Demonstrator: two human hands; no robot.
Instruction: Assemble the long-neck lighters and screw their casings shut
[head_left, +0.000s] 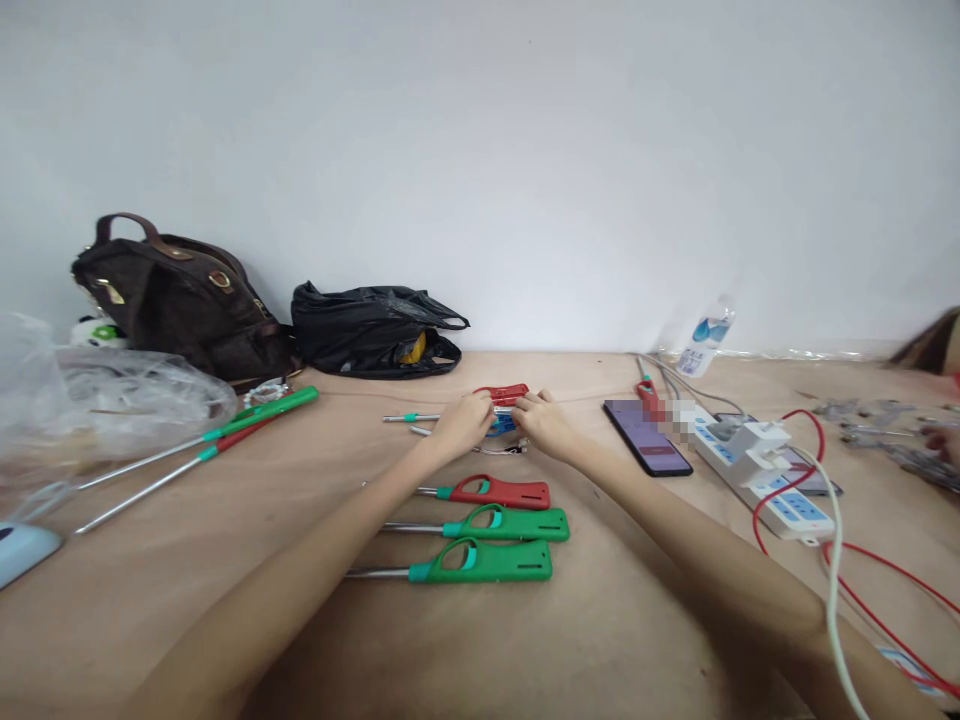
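My left hand [466, 420] and my right hand [543, 420] are close together over the middle of the table, fingertips pinched. Whatever is between them is small and mostly hidden. Under the fingertips lies a blue lighter part [504, 426], its metal tube pointing left. Just beyond the hands is a red gas lighter handle [511, 392]. A thin wired piece [513, 450] rests right below them. Nearer to me, a red gas lighter [521, 494], a green gas lighter [529, 524] and another green gas lighter [521, 562] lie in a row, tubes to the left.
Two long lighters, one green [289, 405], lie at left beside clear plastic bags [135, 400]. A brown bag [180, 300] and a black plastic bag [352, 330] stand by the wall. At right are a phone [649, 440], power strip [787, 505], cables, bottle [705, 340] and another person's hand [943, 440].
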